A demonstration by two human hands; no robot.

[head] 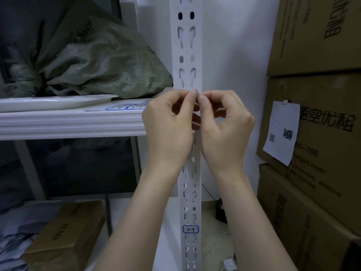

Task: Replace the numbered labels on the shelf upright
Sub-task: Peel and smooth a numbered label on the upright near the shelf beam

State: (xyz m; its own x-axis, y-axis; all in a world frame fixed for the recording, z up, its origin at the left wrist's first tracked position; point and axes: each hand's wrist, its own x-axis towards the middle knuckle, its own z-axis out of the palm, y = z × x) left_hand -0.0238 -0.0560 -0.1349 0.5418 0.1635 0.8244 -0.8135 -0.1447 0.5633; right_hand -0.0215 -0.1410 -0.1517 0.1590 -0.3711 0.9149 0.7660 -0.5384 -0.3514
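Where the hands meet: both are raised in front of the shelf upright, level with the shelf edge, fingertips touching each other.
Left hand: thumb and forefinger pinched together, other fingers curled, on the left edge of a small label.
Right hand: pinched the same way on the label's right side.
Small label: almost wholly hidden by the fingertips; only a sliver of blue border shows, and I cannot tell whether it touches the upright.
Upright: white metal post with paired slots and holes, running top to bottom.
Lower label: stuck on the upright well below the hands, white with a blue frame, handwritten "2-4".
Label sheet: lying flat on the shelf, just left of the left hand, with blue-framed labels.
Shelf: white, carrying a green sack and a white tray.
Room: white wall behind, stacked cardboard boxes at right with a paper slip attached.
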